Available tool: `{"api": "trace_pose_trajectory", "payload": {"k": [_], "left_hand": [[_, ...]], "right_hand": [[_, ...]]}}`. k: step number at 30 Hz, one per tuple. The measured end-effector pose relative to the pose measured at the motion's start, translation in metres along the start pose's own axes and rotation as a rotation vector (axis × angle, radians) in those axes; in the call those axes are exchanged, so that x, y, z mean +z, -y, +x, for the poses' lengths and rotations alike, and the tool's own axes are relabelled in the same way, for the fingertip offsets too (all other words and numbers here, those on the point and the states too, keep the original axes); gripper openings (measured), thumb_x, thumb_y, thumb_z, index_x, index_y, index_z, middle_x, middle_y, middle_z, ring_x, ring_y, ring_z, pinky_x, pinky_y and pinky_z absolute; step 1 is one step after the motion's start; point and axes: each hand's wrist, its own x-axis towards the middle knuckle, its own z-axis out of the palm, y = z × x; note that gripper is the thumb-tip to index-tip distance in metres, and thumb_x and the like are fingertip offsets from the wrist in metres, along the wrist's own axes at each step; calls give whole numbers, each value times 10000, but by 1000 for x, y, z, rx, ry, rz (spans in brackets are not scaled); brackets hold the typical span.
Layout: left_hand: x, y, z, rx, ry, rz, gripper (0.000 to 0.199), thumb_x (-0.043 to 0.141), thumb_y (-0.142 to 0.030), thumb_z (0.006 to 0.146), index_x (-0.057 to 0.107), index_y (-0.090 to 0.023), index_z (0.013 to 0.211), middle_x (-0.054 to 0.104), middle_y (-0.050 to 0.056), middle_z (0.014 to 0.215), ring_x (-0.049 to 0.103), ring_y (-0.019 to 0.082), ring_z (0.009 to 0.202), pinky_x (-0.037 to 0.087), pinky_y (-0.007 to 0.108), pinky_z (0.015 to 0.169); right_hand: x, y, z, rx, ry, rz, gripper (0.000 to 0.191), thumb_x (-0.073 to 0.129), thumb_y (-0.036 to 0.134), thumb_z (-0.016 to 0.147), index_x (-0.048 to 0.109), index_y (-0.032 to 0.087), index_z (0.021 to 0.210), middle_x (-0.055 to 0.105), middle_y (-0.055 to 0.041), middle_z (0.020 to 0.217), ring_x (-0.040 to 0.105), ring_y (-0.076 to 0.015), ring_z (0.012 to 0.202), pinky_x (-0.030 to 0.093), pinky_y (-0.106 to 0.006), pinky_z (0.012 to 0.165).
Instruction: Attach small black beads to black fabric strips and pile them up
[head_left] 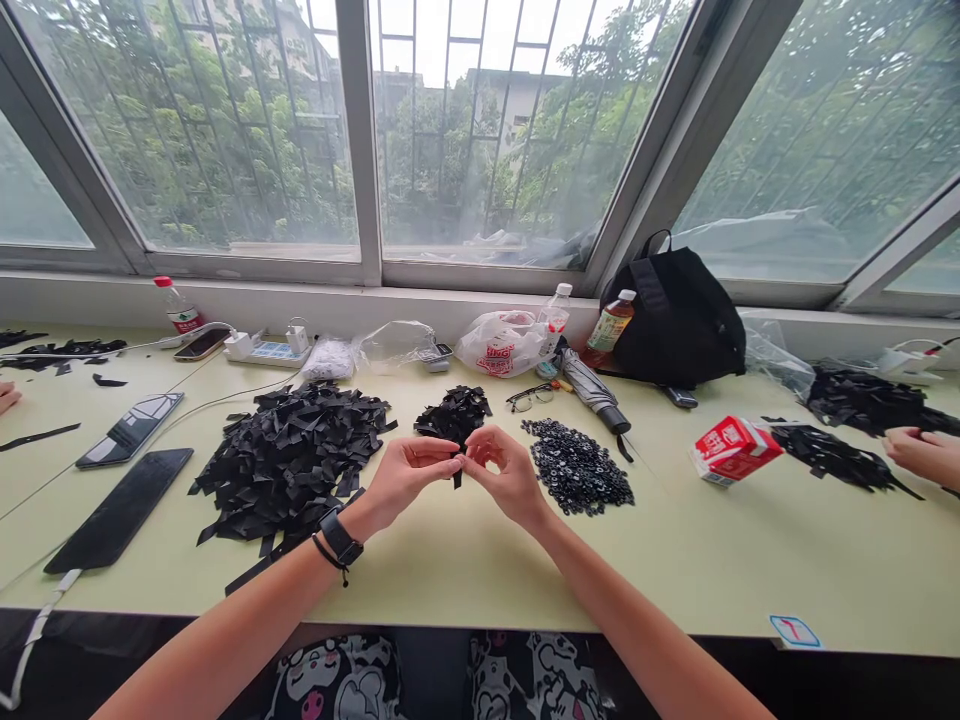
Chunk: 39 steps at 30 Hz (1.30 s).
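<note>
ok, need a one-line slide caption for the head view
Left hand and right hand pinch a small black strip, between a pile of black strips and a heap of dark round pieces.

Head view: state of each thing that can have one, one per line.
Left hand: pinching black strip
Right hand: pinching same strip
Large strip pile: loose, heaped
Small dark rings: loose, spread out
Umbrella: folded, lying down
Red-capped bottle: upright, capped
Power strip: plugs inserted
Large black device: screen dark, cable attached
</note>
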Motion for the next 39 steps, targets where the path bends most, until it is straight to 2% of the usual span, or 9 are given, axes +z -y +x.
{"api": "trace_pose_trajectory", "payload": {"k": [3,6,12,14,17,27,32,36,39], "left_hand": [[1,0,0,4,10,-32,404,926,-362,693,817,-147,1018,816,129,992,759,241,882,601,368,830],[2,-1,-1,-1,23,-30,385,930,-349,685,820,-154,998,813,122,994,757,238,888,600,362,840],[0,-2,0,-2,-17,42,362,927,-332,680,802,-160,973,790,106,952,744,225,862,588,328,783],[0,-2,0,-3,-22,51,368,920,-332,690,792,-161,991,782,101,942,739,217,853,581,319,769],[0,-3,0,-11,-10,67,347,904,-331,711,786,-160,989,773,92,919,724,194,808,568,308,758],[-1,-2,1,14,-42,59,334,918,-341,679,779,-172,931,767,72,893,707,185,796,553,291,721],[-1,-1,1,23,-38,62,338,922,-348,677,774,-172,925,769,72,890,714,188,788,553,297,717],[-1,1,2,20,-30,52,326,925,-338,681,766,-172,913,765,59,869,713,173,763,543,287,708],[-1,3,3,42,-31,38,326,932,-342,673,759,-170,889,768,59,872,710,172,749,543,287,689]], "right_hand": [[-6,4,6,74,84,87,313,780,450,852,639,231,1025,652,-18,864,633,-175,771,549,-318,728],[-28,5,14,87,82,17,264,707,457,895,662,215,989,685,-44,901,651,-192,821,537,-318,741],[-118,-21,25,183,-85,-742,147,622,316,873,718,207,848,720,-50,771,605,-192,655,437,-322,648],[-139,-33,23,274,-50,-876,124,629,270,840,732,206,815,745,-61,780,638,-202,676,435,-321,664],[-151,-45,19,351,34,-937,116,641,252,812,741,207,775,758,-66,784,670,-209,708,436,-312,670],[-142,-52,14,354,35,-995,97,659,276,811,694,214,744,721,-64,747,650,-206,680,396,-307,619],[-135,-39,18,324,-55,-952,130,598,290,854,647,203,771,703,-73,764,617,-199,699,385,-306,637],[-97,-19,22,156,-85,-666,218,575,400,918,609,208,819,651,-50,779,572,-201,716,411,-313,661],[-54,-8,16,154,148,-258,293,577,492,950,604,215,859,583,-6,736,507,-170,654,401,-292,601]]}}
